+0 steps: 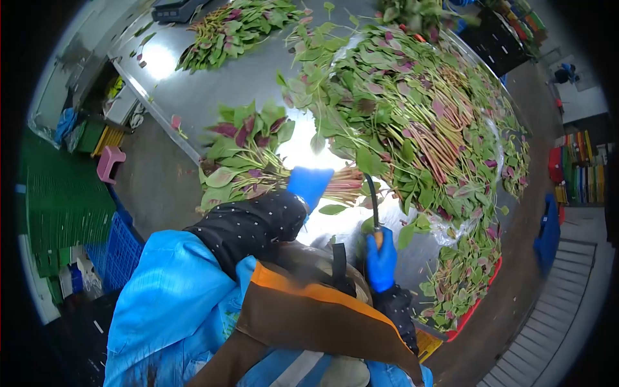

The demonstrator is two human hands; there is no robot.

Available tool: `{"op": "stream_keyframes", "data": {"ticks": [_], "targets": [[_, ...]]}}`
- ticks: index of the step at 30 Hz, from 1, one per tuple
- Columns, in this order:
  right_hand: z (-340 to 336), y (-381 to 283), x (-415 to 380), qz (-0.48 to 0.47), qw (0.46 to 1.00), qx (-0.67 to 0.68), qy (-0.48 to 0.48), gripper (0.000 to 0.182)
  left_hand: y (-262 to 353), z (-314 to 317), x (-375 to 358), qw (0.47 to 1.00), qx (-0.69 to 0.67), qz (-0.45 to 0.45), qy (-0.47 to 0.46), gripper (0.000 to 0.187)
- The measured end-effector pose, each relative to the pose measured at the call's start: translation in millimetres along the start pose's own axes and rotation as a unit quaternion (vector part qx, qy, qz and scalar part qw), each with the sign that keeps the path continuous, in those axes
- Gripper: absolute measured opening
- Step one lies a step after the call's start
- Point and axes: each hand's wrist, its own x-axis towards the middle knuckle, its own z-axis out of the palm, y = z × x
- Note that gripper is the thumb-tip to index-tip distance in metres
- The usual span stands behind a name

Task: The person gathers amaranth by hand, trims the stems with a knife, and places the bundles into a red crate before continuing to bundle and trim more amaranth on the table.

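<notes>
- Bunch (255, 158) of leafy greens lies over the near side of the table, leaves to the left and pinkish stems to the right, between the person's body and the big pile.
- Left hand (311, 184), in a blue glove, has its grip closed over the stems; the fingertips are hidden. Holding there probably keeps the stems together and leaves their ends bare on the right.
- Right hand (380, 258), also gloved, has its grip wrapped round the wooden handle of a sickle (374, 203). The dark blade stands up from the fist, its curved end just beside the stem ends; I cannot tell whether they touch. Held so, the edge seems within easy reach of the stems and clear of the left hand.
- Pile (416, 109) of loose greens covers the right part of the table (258, 74), likely kept close for ready picking. Its stray leaves crowd the blade and leave little room on that side.
- Film (451, 229), clear and crumpled, shows at the pile's near edge and could snag the blade.
- Second bunch (238, 29) lies at the far left, well apart, near a dark device (174, 9).
- Red tray (480, 303) rims more greens at the lower right.
- Pink stool (111, 164) and blue crate (122, 248) stand left, off the table and out of the hands' way.
</notes>
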Motion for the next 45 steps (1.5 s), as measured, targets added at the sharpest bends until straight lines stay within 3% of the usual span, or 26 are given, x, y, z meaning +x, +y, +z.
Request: {"op": "stream_keyframes", "data": {"ticks": [7,11,14,18,21,24,26,27,28,32,34,37,38,40,43,45], "targets": [[40.7,4.6,19.1,-0.017,0.996,-0.072,-0.042,0.025,0.6,-2.3,3.5,1.000,0.016,-0.002,0.016,0.022],[69.2,-4.6,45.0,0.055,0.987,-0.130,-0.075,0.023,-0.1,2.0,2.7,0.999,0.013,-0.005,0.029,0.022],[81.3,-9.1,60.6,0.028,0.988,-0.143,-0.057,0.023,1.7,-3.0,2.9,1.000,-0.012,-0.020,0.015,0.021],[45.0,23.8,10.7,0.029,0.978,-0.150,-0.139,0.025,-1.1,9.0,3.1,1.000,-0.001,-0.018,0.026,0.023],[22.2,19.5,-1.3,0.017,0.978,-0.147,-0.144,0.026,1.1,2.2,5.6,0.998,-0.001,-0.056,-0.025,0.030],[2.3,-13.4,7.7,-0.077,0.994,-0.081,0.005,0.027,-7.4,-10.2,19.9,0.990,-0.090,-0.049,-0.099,0.034],[-6.2,-30.9,17.7,-0.127,0.989,-0.038,0.068,0.026,3.8,-80.6,45.2,0.951,-0.133,-0.037,-0.276,0.036],[-7.8,-38.8,24.2,-0.157,0.983,-0.028,0.088,0.026,9.5,-106.3,62.7,0.890,-0.169,-0.051,-0.421,0.039],[-9.5,-47.0,31.6,-0.189,0.976,-0.017,0.108,0.027,4.7,-93.6,66.8,0.888,-0.206,-0.024,-0.410,0.019],[-12.1,-65.6,55.9,-0.250,0.959,-0.025,0.129,0.025,25.9,-129.4,54.2,0.829,-0.369,-0.025,-0.420,0.016],[-12.7,-65.0,53.6,-0.217,0.969,-0.038,0.116,0.025,29.3,-131.9,51.2,0.807,-0.367,-0.050,-0.460,0.039],[2.5,-4.8,31.0,-0.107,0.985,-0.126,0.056,0.029,22.9,-144.4,32.1,0.705,-0.464,-0.119,-0.522,0.040],[4.6,26.8,18.0,-0.048,0.981,-0.186,0.009,0.028,19.3,-156.8,24.2,0.686,-0.511,-0.079,-0.511,0.044],[-3.5,60.1,-18.9,-0.075,0.980,-0.183,-0.008,0.028,10.7,-188.0,19.9,0.746,-0.547,0.017,-0.380,0.054],[-38.2,50.4,-28.4,-0.107,0.975,-0.187,-0.053,0.032,-17.7,-216.5,49.2,0.683,-0.630,-0.014,-0.369,0.066],[-68.7,23.9,-4.3,-0.140,0.970,-0.187,-0.064,0.038,-20.0,-242.1,65.2,0.632,-0.699,0.027,-0.334,0.069]]}}
